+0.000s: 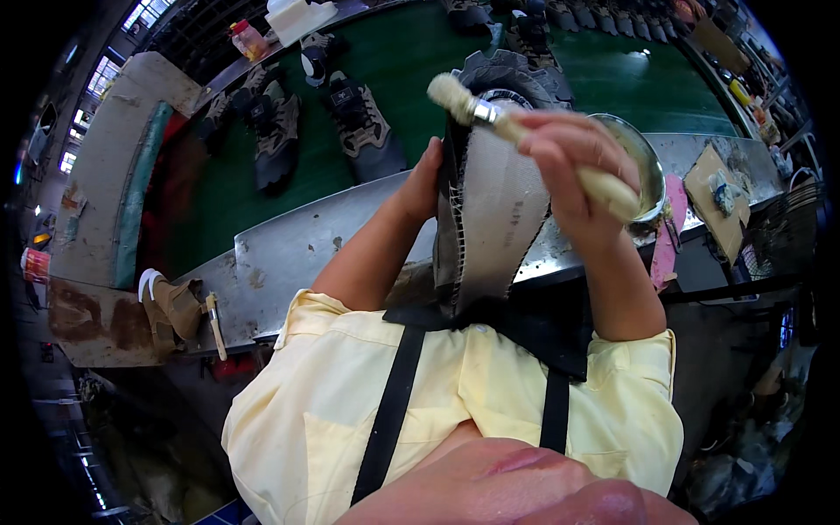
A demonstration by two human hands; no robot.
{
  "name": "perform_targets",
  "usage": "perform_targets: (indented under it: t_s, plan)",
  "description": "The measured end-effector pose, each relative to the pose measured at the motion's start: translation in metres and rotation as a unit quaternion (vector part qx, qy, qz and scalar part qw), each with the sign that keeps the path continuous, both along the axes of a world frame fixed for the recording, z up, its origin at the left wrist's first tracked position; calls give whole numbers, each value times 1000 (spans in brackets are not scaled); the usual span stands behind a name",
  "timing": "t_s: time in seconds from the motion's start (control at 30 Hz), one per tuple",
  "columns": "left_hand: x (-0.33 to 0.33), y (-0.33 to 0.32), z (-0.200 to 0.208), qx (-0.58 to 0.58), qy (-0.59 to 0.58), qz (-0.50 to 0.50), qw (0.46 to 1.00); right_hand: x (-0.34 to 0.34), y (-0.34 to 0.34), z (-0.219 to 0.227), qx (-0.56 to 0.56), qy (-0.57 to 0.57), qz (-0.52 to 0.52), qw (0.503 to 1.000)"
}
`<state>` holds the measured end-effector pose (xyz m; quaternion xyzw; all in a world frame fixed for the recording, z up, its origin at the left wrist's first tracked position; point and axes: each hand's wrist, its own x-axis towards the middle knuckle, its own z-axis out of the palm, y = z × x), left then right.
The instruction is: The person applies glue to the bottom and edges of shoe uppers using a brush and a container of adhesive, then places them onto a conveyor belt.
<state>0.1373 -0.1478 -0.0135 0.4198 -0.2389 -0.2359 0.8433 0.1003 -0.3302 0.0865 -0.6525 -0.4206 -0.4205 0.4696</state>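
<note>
Right hand [573,166] clamped brush [483,111], upper centre; left hand [425,182] braced upturned shoe [499,214], grip hidden; even strokes inside stitching [459,188] likely suited best.

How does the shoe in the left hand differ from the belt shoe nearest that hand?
The held shoe shows its pale, stitch-edged underside; the belt shoe shows its upper. The held shoe is in the left hand, the belt shoe rests on the green belt. Both have dark parts.

Bowl [648,162] R of nearest shoe [500,219].
</note>
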Motion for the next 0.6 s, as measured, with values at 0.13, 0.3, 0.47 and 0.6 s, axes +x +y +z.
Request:
perform_targets:
  t_s: [0.13, 0.3, 0.47, 0.6]
  plan:
    - [10, 16, -28, -32, -26, -22, 999, -30, -3, -1, -21, 61, 82, 995]
    - [2, -10, 9, 53, -14, 3, 999, -11, -17, -5, 38, 62, -11, 997]
    - [17, 19, -41, -11, 37, -28, 999, -53, -3, -23, -106, 8, 76, 991]
    - [10, 18, -34, -35, 26, -14, 999, -57, -17, -10, -80, 87, 116, 986]
